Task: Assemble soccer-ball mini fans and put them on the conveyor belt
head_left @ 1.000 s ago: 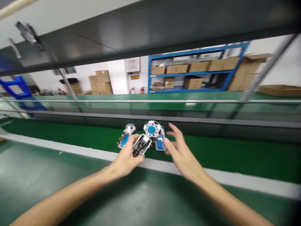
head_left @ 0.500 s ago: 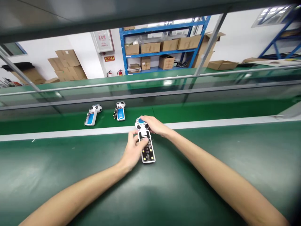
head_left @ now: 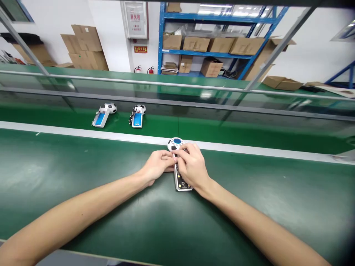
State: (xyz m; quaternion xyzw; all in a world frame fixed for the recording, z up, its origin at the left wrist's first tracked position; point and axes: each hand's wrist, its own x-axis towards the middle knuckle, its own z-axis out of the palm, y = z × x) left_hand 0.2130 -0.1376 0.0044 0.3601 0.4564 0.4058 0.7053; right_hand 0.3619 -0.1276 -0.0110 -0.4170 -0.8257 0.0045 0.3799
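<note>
Football-head gadget (head_left: 175, 143): it lies flat on the green table (head_left: 83, 192) straight ahead of you, just short of the white strip (head_left: 69, 131). Its round black-and-white head with a blue centre points away from you. Its bare circuit board (head_left: 183, 185) runs back toward you.
Left toy (head_left: 101, 116): a like piece with a blue-faced handle and a football head lies on the darker green belt (head_left: 249, 133) beyond the white strip, well apart from your hands.
Second toy (head_left: 138, 116): this one lies on the same belt, near the first but not touching it, with its football head at the far end.
Left hand (head_left: 155, 168): your hand rests on the table at the left side of the gadget. Your grip is closed, with the fingertips pinched on the neck just below the round head.
Right hand (head_left: 192, 166): your hand lies over the upper part of the circuit board and hides it, so only the near end shows. Your grip is closed here too, the fingers curled onto the neck and meeting your left fingertips.
Blue rack (head_left: 162, 37): it stands against the far white wall and carries cardboard boxes (head_left: 194, 43) on its shelves.
</note>
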